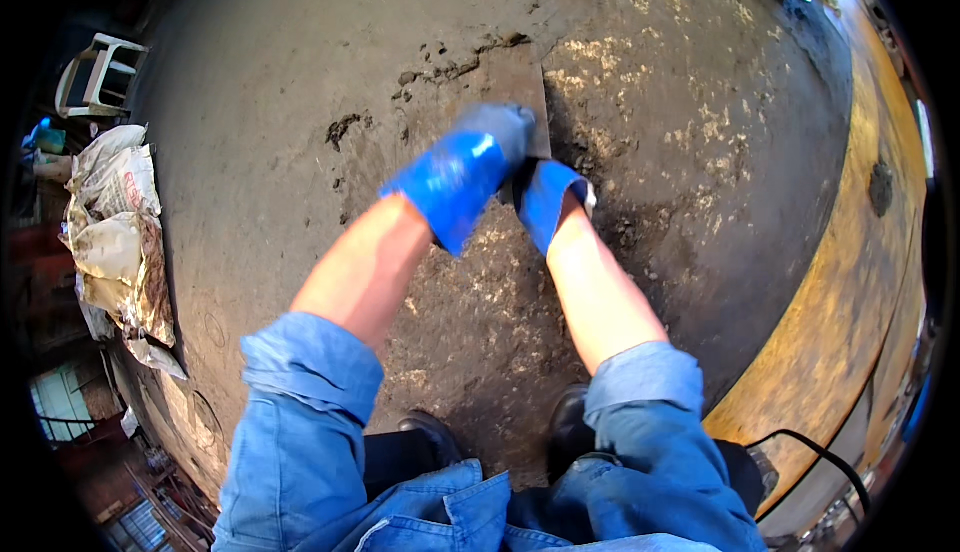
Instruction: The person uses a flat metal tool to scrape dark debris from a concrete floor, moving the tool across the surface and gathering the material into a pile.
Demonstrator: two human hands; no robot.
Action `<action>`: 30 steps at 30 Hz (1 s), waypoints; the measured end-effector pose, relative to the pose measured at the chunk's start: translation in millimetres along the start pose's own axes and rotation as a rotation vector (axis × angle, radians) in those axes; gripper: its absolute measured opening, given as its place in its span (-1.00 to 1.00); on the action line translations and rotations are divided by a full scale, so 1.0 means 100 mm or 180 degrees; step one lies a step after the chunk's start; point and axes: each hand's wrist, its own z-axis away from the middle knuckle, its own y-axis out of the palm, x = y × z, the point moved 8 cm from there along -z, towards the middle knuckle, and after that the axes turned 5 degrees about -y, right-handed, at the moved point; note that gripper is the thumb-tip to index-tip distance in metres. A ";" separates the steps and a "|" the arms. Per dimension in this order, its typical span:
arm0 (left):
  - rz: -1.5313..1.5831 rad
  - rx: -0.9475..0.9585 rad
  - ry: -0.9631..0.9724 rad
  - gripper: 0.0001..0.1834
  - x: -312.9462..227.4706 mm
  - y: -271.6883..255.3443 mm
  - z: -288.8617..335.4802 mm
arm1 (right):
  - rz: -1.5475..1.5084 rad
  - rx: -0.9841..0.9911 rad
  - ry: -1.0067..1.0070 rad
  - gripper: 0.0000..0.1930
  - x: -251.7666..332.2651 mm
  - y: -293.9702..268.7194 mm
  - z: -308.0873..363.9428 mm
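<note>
Both hands wear blue rubber gloves and meet near the middle of the view. My left hand [500,130], slightly blurred, is closed in a fist over the near part of a flat-bladed tool [522,82]. This tool looks dark and brownish, has a straight right edge and lies along the ground; its handle is hidden. Just below and to the right, my right hand [548,197] is close against the tool, its fingers concealed by the wide glove cuff. Dark clumps of wet dirt [440,74] lie around the far end of the blade.
Grey-brown ground [260,152] with pale rough patches spreads around me. Stained white sacks [120,222] and a white chair [105,74] are at the left. A curved yellowish panel [830,322] borders the right, beside a black cable [835,462]. My dark boots [432,434] are below.
</note>
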 end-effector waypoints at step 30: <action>0.0775 0.0421 -0.0582 -0.53 0.14 1.34 2.24 | -0.5211 0.1230 0.0513 -0.40 0.16 2.06 1.54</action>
